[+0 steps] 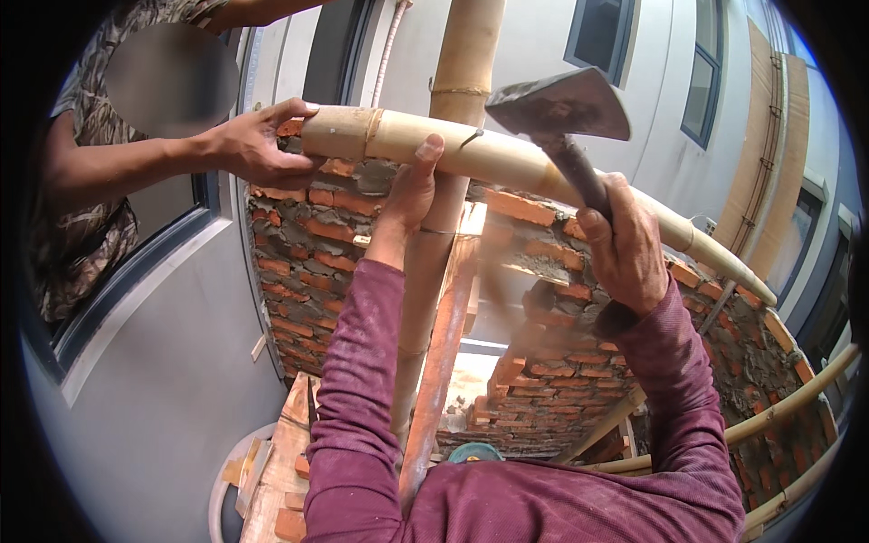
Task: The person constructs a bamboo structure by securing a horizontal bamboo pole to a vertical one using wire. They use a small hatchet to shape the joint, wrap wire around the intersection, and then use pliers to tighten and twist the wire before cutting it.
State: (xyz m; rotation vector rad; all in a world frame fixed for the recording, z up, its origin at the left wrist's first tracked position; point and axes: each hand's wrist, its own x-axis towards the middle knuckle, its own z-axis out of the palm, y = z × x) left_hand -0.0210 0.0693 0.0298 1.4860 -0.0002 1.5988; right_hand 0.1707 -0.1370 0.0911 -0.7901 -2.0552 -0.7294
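A pale bamboo pole runs across in front of me, over an upright bamboo pole. My left hand grips the crosswise pole from below, its thumb pressed on the near face. A dark nail-like piece sticks out of that pole, right of my left thumb. My right hand is closed around the handle of a hatchet-like tool. Its broad metal head is raised above the crosswise pole. A co-worker's hand holds the pole's left end.
The co-worker leans through a dark-framed window at left. Behind the poles stands a rough brick wall with an opening. A reddish timber rises beside the upright pole. Lower left are a plank and loose bricks; more bamboo lies at right.
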